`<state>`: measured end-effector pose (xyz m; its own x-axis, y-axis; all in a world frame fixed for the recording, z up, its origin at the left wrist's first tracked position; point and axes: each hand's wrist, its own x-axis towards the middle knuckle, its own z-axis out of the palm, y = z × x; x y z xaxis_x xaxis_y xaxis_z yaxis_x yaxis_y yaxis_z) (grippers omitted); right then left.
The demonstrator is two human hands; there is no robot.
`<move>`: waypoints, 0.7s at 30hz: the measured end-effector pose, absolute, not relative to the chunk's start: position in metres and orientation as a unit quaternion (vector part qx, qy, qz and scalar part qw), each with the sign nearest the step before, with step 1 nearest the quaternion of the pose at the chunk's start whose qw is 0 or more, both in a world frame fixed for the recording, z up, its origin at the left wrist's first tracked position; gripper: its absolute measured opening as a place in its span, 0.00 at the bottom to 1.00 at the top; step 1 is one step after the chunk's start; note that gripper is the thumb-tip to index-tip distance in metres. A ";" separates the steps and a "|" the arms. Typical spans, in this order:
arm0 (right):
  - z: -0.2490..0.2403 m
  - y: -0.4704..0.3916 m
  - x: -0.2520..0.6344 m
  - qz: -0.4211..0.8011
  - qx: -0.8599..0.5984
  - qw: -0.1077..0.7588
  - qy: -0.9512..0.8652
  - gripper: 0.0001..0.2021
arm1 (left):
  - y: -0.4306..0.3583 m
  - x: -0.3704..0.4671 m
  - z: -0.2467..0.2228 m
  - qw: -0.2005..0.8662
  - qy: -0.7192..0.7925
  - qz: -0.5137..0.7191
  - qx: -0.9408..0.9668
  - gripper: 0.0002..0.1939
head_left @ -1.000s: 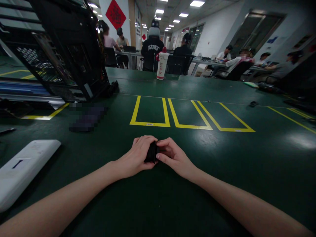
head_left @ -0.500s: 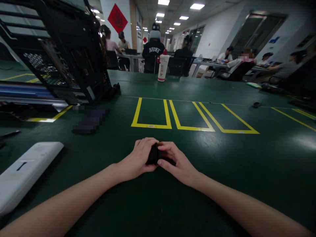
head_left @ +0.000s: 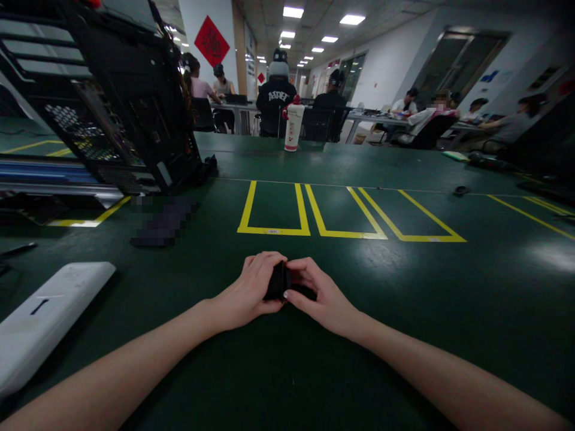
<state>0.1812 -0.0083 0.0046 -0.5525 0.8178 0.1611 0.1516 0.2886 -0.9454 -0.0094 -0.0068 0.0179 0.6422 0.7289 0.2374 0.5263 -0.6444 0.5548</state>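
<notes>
Near the middle of the near side of the green tabletop (head_left: 287, 371), a small black object (head_left: 274, 287) is held between two bare hands. It is wrapped from the left by the left hand (head_left: 247, 293), whose fingers are closed over it and whose thumb is set below. By the right hand (head_left: 330, 302), loosely curled, the right side of the object is met with fingertips and thumb; whether it is pinched firmly there cannot be told. Much of the object is covered, so it is not clear if it is one piece or two. If it were pushed harder from the right than it is supported from the left, it could be tilted or slip out, as its surface may be smooth. A fingertip could also be caught at its edge. Farther away, yellow tape outlines (head_left: 274, 231) are seen; at the left, a white plastic case (head_left: 58, 311) is laid.
</notes>
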 end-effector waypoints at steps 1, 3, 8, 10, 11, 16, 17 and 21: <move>0.005 -0.008 0.181 0.497 -0.328 0.340 -0.728 0.15 | -0.007 -0.009 0.017 0.223 0.356 0.226 0.879 0.29; 0.005 -0.008 0.181 0.510 -0.326 0.348 -0.716 0.13 | -0.007 -0.008 0.016 0.218 0.354 0.229 0.880 0.29; 0.003 -0.008 0.181 0.536 -0.342 0.346 -0.690 0.11 | -0.006 -0.007 0.016 0.207 0.355 0.229 0.882 0.29; 0.001 -0.008 0.181 0.523 -0.352 0.344 -0.696 0.15 | -0.006 -0.007 0.017 0.208 0.358 0.220 0.883 0.29; 0.001 -0.008 0.181 0.513 -0.354 0.346 -0.702 0.17 | -0.005 -0.007 0.017 0.206 0.359 0.221 0.883 0.29; 0.001 -0.010 0.182 0.466 -0.332 0.350 -0.742 0.19 | -0.006 -0.007 0.015 0.204 0.358 0.228 0.882 0.30; 0.002 -0.010 0.183 0.459 -0.328 0.348 -0.749 0.19 | -0.006 -0.007 0.015 0.206 0.358 0.227 0.882 0.30; 0.002 -0.013 0.185 0.431 -0.324 0.347 -0.767 0.20 | -0.006 -0.008 0.015 0.214 0.356 0.228 0.880 0.31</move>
<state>0.1848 -0.0132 0.0018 -0.5491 0.7965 0.2530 0.1978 0.4180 -0.8867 -0.0081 -0.0060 0.0152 0.6419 0.7250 0.2495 0.5291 -0.6543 0.5403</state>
